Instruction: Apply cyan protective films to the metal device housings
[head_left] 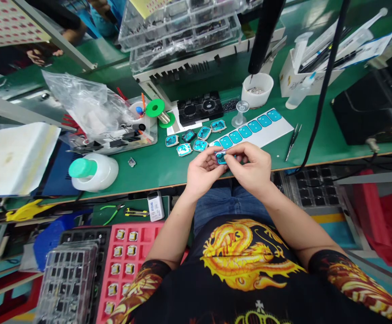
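Between my two hands, just over the bench's front edge, is a small watch case with a blue face (221,157). My left hand (202,170) pinches its left side with thumb and fingers. My right hand (250,164) has its thumb pressed on the face, the other fingers curled behind it. Just beyond lie several similar blue-faced watch cases (200,145) on the green bench. A white sheet with a row of blue stickers (245,131) reaches from my fingers toward the right. Tweezers (293,142) rest to the right of my hands.
A solder spool (156,109), a black fixture (200,108) and a white cup (257,90) stand at the back. A green-capped bottle (95,172) is at left. A black cable (325,85) hangs at right. Below, a red tray (128,261) holds small parts. Another person's hands (43,55) show far left.
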Demonstrator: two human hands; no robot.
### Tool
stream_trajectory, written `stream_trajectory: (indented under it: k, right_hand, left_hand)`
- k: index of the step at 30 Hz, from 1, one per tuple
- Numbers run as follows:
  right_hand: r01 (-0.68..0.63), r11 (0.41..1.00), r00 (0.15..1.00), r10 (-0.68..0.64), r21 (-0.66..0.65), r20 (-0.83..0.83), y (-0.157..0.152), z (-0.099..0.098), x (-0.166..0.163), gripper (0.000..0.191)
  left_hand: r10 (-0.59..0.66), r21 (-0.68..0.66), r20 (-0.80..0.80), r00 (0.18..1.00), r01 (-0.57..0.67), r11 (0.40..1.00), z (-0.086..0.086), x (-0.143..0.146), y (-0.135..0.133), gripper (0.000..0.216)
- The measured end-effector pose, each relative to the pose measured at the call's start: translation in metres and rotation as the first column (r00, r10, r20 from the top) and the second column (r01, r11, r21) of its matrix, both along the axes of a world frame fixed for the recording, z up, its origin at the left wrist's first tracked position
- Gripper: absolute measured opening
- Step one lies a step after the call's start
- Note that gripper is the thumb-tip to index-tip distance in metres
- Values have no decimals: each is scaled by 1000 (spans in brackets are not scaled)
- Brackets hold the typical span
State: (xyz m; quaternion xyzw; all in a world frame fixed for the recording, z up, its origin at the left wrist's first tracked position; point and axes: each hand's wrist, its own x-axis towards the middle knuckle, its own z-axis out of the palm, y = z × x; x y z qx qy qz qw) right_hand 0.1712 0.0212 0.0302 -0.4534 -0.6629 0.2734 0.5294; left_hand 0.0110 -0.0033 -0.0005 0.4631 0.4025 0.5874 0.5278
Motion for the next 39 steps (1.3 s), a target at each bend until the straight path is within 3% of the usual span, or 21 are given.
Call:
stream_trajectory:
  k: [30, 39]
  right_hand:
    - [9, 999, 999, -10, 34, 38, 0, -1, 0, 11]
    - [5, 989, 993, -23, 149, 114, 0, 0, 1, 10]
  left_hand:
    - [3, -10, -21, 1000, -3, 1000, 0, 0, 0, 48]
    - [14, -1, -19, 1000, -14, 1000, 1, 1, 0, 47]
